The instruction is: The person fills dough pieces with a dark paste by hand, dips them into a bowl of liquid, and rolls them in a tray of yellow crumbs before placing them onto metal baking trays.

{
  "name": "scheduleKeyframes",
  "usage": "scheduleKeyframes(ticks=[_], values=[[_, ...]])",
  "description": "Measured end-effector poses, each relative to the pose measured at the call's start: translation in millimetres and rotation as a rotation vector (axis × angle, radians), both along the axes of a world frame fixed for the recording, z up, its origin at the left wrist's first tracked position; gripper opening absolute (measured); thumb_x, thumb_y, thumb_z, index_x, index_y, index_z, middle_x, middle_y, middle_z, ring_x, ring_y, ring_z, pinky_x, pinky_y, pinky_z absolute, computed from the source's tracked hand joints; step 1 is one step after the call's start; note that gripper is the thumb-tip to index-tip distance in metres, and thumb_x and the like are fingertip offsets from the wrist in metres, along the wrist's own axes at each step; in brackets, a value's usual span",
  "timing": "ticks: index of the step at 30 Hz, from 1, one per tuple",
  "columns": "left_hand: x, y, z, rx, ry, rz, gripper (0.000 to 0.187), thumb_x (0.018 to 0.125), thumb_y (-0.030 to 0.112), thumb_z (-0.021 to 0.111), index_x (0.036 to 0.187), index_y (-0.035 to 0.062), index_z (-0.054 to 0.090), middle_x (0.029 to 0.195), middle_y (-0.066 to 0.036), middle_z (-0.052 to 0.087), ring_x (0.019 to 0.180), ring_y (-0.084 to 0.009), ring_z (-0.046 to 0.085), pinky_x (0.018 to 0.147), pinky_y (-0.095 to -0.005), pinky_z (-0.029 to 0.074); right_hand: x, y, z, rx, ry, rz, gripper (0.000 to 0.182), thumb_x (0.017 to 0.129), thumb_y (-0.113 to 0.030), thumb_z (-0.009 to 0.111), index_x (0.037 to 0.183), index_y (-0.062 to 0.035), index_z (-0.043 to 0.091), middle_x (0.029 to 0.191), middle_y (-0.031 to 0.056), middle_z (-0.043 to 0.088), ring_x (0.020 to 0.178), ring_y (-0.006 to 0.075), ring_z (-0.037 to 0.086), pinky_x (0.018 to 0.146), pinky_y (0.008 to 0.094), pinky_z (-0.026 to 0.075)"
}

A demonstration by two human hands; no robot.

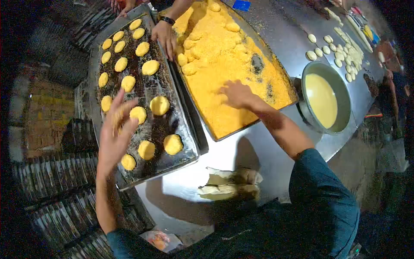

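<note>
My left hand (111, 142) hovers over a dark baking tray (160, 129), its fingers spread apart. On that tray lie several round yellow crumb-coated dough pieces (160, 105), set out in loose rows; a bit of yellow shows between my left fingers. My right hand (238, 94) is low over a second tray (241, 129) filled with yellow crumbs (215, 113), fingers spread and slightly blurred. More coated pieces (189, 68) sit among the crumbs toward its far left side. Dark bare metal shows through the crumbs on the right.
Another person's hand (164, 36) with a black wristband rests between the trays. A deep bowl (343, 93) of pale yellow liquid (320, 101) stands right. Behind it are several uncoated dough pieces (340, 56). A blue flat piece (241, 5) lies at the back; stacked trays (56, 177) fill the left.
</note>
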State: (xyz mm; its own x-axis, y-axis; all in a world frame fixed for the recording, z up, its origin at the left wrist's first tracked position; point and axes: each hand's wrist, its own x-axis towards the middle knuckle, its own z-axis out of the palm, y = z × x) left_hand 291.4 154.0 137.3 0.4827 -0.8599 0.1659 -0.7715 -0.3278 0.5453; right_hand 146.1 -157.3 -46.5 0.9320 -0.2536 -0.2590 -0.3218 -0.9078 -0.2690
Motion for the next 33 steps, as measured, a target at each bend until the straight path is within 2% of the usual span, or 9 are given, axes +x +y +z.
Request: scheduleKeyframes(ticks=[9,12,16,20,22,24,27,31,33], values=[[-123.6,-89.9,-39.4,-0.032,0.549,-0.010,0.032,0.083,0.009,0.062,0.114,0.0053,0.061,0.128,-0.014,0.053,0.118,-0.0242,0.051,0.097,-0.0345,0.040,19.9,-158.0,-29.6,0.151,-0.293,-0.474,0.036,0.081,-0.036,0.057,0.102,-0.0065,0.061,0.108,0.0236,0.059,0.098,0.0395,0.056,0.084,0.0441,0.047],[-121.7,-150.9,-89.4,-0.116,0.287,-0.028,0.030,0.083,0.018,0.063,0.110,0.0033,0.062,0.120,-0.019,0.057,0.113,-0.0315,0.054,0.095,-0.0356,0.042,49.2,-152.6,-52.8,-0.152,-0.177,-0.561,0.039,0.082,-0.036,0.057,0.107,-0.0052,0.059,0.107,0.0240,0.059,0.100,0.0386,0.057,0.085,0.0437,0.046],[-30.2,-232.7,-161.5,0.026,-0.046,0.248,0.031,0.084,0.022,0.060,0.107,0.0011,0.061,0.107,-0.022,0.062,0.100,-0.0372,0.059,0.088,-0.0370,0.046,21.3,-115.9,-37.7,-0.031,-0.216,-0.421,0.041,0.082,-0.033,0.060,0.110,-0.0033,0.057,0.109,0.0213,0.060,0.101,0.0361,0.057,0.085,0.0426,0.046],[38.3,-266.0,-183.0,0.679,-0.240,0.336,0.017,0.084,0.011,0.051,0.084,-0.0014,0.063,0.088,-0.018,0.061,0.100,-0.0347,0.057,0.103,-0.0718,0.005,-14.5,-110.3,-36.1,0.472,-0.415,-0.483,0.037,0.080,-0.020,0.067,0.109,-0.0041,0.051,0.102,0.0192,0.059,0.092,0.0328,0.060,0.074,0.0423,0.049],[62.9,-266.7,-212.0,0.713,-0.232,0.358,0.017,0.085,0.010,0.051,0.083,-0.0008,0.064,0.095,-0.018,0.061,0.105,-0.0357,0.054,0.104,-0.0711,0.005,-36.5,-104.0,-25.3,0.717,-0.452,-0.557,0.035,0.081,-0.016,0.065,0.111,-0.0060,0.050,0.104,0.0161,0.059,0.091,0.0289,0.061,0.073,0.0383,0.051],[64.3,-276.7,-200.5,0.947,-0.163,0.364,0.019,0.086,0.007,0.048,0.093,-0.0001,0.064,0.115,-0.020,0.055,0.116,-0.0379,0.046,0.105,-0.0702,0.004,-58.4,-96.6,7.4,1.585,-0.703,-0.707,0.054,0.083,-0.015,0.064,0.130,-0.0069,0.039,0.110,0.0102,0.055,0.099,0.0228,0.057,0.082,0.0410,0.051],[21.8,-276.5,-156.9,1.008,-0.235,0.307,0.023,0.088,0.008,0.045,0.103,-0.0004,0.059,0.117,-0.023,0.054,0.118,-0.0383,0.045,0.103,-0.0708,0.005,-69.7,-101.9,3.6,1.791,-0.515,-0.535,0.048,0.087,-0.013,0.061,0.130,-0.0065,0.040,0.117,0.0099,0.051,0.098,0.0220,0.056,0.082,0.0404,0.051],[11.9,-251.4,-181.2,0.747,-0.532,0.197,0.026,0.090,0.012,0.044,0.111,-0.0008,0.053,0.115,-0.025,0.054,0.113,-0.0374,0.049,0.105,-0.0662,0.011,-77.3,-96.2,4.0,1.712,-0.546,-0.564,0.049,0.084,-0.018,0.065,0.126,-0.0043,0.043,0.115,0.0120,0.052,0.097,0.0222,0.056,0.080,0.0361,0.052],[5.2,-248.5,-169.8,0.758,-0.237,0.119,0.027,0.092,0.015,0.042,0.113,-0.0002,0.051,0.110,-0.024,0.058,0.103,-0.0350,0.057,0.100,-0.0598,0.029,-69.6,-93.7,7.2,0.800,-0.446,-0.491,0.054,0.081,-0.023,0.069,0.124,-0.0029,0.043,0.113,0.0126,0.052,0.097,0.0213,0.056,0.075,0.0344,0.053]])
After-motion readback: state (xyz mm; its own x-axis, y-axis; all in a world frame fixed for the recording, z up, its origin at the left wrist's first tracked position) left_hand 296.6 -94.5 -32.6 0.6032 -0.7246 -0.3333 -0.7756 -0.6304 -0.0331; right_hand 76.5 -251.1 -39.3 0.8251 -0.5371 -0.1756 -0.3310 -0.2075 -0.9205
